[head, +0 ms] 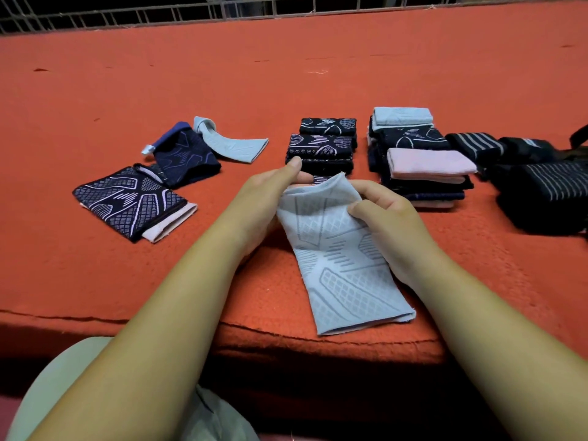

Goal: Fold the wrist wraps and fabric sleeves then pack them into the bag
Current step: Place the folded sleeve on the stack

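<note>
Hands meet at the near edge: the left hand (pixel 270 198) pinches the top corner of a pale blue fabric sleeve with a woven diamond pattern (pixel 337 259), and the right hand (pixel 381 214) grips its other top edge with curled fingers. Just beyond stands a stack of folded dark patterned sleeves (pixel 321 148). To its right is a mixed stack with pale blue and pink pieces (pixel 420 160), then black striped wrist wraps (pixel 474 144). Loose navy sleeves (pixel 127 202) lie to the left; one bears a small silver tag (pixel 147 150), unreadable. Orange-red cloth (pixel 286 74) covers the surface, with a wire grid (pixel 159 14) behind.
</note>
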### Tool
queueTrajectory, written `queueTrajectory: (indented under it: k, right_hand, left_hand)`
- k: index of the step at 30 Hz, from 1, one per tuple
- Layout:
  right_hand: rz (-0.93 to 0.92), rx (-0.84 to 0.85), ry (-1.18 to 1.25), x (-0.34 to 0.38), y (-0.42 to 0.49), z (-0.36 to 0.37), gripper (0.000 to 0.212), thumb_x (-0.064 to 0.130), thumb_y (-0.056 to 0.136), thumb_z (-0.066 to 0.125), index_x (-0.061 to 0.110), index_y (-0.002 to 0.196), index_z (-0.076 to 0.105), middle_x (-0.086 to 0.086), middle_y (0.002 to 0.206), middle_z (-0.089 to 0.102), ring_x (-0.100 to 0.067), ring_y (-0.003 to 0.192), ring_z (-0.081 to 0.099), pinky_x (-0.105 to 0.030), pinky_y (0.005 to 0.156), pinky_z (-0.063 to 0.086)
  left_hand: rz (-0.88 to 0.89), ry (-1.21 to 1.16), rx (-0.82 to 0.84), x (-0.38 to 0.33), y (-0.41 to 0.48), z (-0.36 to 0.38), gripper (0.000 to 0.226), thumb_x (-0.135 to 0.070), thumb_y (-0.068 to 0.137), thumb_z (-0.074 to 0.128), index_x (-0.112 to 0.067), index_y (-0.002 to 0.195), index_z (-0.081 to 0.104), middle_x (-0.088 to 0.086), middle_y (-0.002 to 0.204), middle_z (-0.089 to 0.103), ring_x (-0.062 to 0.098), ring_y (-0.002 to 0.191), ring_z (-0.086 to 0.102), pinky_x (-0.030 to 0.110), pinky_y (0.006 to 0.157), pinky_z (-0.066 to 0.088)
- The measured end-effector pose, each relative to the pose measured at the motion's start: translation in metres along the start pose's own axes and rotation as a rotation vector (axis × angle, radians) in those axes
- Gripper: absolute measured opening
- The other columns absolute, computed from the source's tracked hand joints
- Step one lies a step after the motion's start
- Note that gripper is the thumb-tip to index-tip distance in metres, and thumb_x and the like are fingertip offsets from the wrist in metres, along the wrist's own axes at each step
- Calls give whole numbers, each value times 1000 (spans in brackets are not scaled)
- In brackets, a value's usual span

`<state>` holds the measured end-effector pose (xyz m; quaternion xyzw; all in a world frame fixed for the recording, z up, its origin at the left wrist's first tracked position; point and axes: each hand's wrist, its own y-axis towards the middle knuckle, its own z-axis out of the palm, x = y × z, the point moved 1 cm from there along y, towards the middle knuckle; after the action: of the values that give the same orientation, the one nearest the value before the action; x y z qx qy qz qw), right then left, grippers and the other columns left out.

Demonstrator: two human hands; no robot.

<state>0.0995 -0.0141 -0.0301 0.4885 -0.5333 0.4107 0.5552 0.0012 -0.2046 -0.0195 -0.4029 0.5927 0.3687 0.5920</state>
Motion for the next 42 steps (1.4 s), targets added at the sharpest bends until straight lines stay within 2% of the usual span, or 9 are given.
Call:
queueTrajectory:
  k: [6, 13, 17, 21, 24, 27, 30, 35, 42]
  right_hand:
    - [-141, -20, -48, -6, 2, -2, 17, 33, 105, 67, 24, 115, 79, 3, 114, 79, -17, 111, 73, -42, 101, 56]
    - [-94, -171, 34, -11, 8, -9, 12, 28, 101, 73, 19, 103, 81, -14, 108, 78, -20, 95, 73, -52, 96, 59]
    - [-83, -254, 106, -12, 9, -13, 13, 27, 102, 72, 17, 105, 80, -11, 104, 80, -21, 93, 76, -48, 91, 62]
    - [-53, -160, 42, -16, 14, -15, 23, 28, 102, 71, 6, 105, 77, -11, 96, 79, -19, 81, 70, -34, 70, 59]
    - [-1, -45, -45, -22, 17, -17, 35, 36, 96, 72, 3, 105, 75, -16, 91, 76, -26, 74, 58, -37, 61, 43]
    - [-10, -38, -58, -24, 18, -19, 20, 29, 102, 70, 14, 109, 81, -7, 103, 82, -28, 95, 78, -47, 86, 60]
    - [-30, -77, -80, -23, 18, -19, 16, 27, 103, 70, 17, 107, 82, -2, 103, 83, -30, 105, 77, -50, 97, 59]
    - [16, -26, -51, -21, 19, -18, 13, 20, 103, 68, 14, 104, 79, -8, 73, 72, -21, 57, 59, -30, 53, 48]
    - [59, 26, 60, -17, 18, -18, 33, -5, 100, 52, 14, 114, 75, 1, 67, 65, -11, 54, 56, -24, 50, 48]
  left_hand:
    - [128, 102, -5, -1, 0, 1, 16, -21, 100, 69, -15, 110, 81, 9, 107, 80, 26, 100, 76, 44, 94, 58]
    - [-26, -52, 20, 4, 2, 2, 41, -53, 96, 71, -15, 109, 79, 8, 102, 78, 23, 88, 72, 37, 81, 53]
    - [-31, 19, 104, 12, -4, 2, 25, -16, 93, 78, -10, 118, 76, 9, 109, 81, 24, 96, 78, 40, 87, 63]
    - [87, -19, -10, 8, -6, 3, 23, -10, 102, 66, 0, 122, 71, 2, 82, 74, 8, 60, 65, 21, 53, 51]
    - [112, -54, -66, 7, -6, 3, 28, -19, 107, 60, 0, 126, 68, -1, 82, 72, 3, 57, 61, 16, 49, 45]
    - [46, -11, 5, 8, -10, 2, 28, -27, 106, 62, -9, 127, 68, 1, 98, 79, 9, 70, 71, 19, 52, 50]
    - [-11, 41, 109, 14, -13, 1, 29, -12, 98, 72, -12, 126, 68, 8, 113, 80, 20, 93, 78, 28, 62, 59]
    - [-9, -44, 54, 19, -9, -5, 31, -1, 97, 68, -5, 128, 68, 16, 116, 79, 28, 97, 77, 32, 70, 63]
    - [-11, -129, 47, 25, -5, -12, 35, 7, 97, 59, -6, 129, 67, 26, 125, 72, 36, 104, 72, 50, 90, 62]
